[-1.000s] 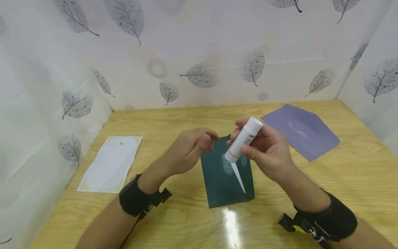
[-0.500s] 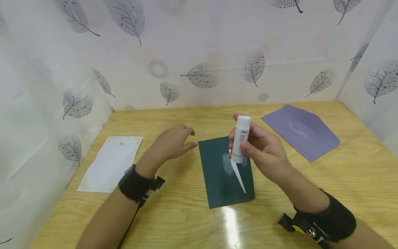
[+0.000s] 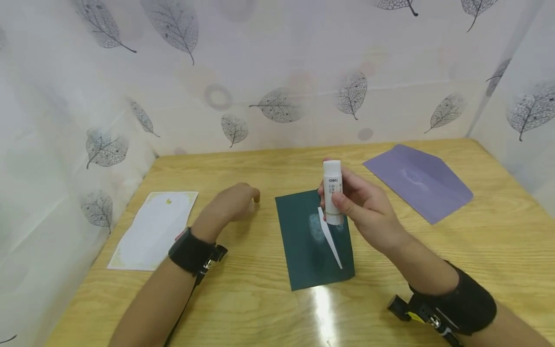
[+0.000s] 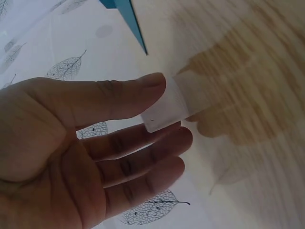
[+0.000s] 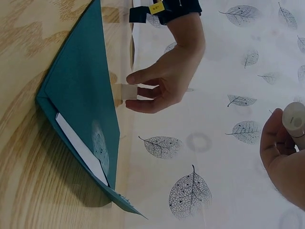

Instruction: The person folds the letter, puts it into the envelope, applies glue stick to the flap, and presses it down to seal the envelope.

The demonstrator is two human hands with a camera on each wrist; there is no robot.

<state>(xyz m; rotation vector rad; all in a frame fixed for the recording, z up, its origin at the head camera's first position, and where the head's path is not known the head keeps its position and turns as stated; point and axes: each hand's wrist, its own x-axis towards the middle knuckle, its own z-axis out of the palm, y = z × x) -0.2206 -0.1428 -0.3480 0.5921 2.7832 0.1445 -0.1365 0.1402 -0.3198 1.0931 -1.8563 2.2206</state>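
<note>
My right hand [image 3: 368,207] holds a white glue stick [image 3: 333,193] nearly upright over the dark green envelope [image 3: 303,241]; its label shows. Thumb and fingertips grip the barrel. Left of the envelope is my left hand [image 3: 231,202], low over the table. In the left wrist view it pinches a small whitish cap [image 4: 167,110] between thumb and index finger, the other fingers loosely bent. The right wrist view also shows this cap [image 5: 128,91] close to the tabletop. A white paper strip [image 3: 330,241] shows along the envelope's opening, beside a pale smear.
A purple envelope [image 3: 420,185] with a pale smear lies at the back right. At the left lies a white sheet with a yellow patterned border [image 3: 151,231]. Leaf-printed curtain [image 3: 299,62] encloses the back and sides of the wooden table [image 3: 243,299].
My left hand has moved from beside the glue stick leftward and down toward the table. The glue stick has turned from slanting to nearly upright in my right hand. Both envelopes stay put.
</note>
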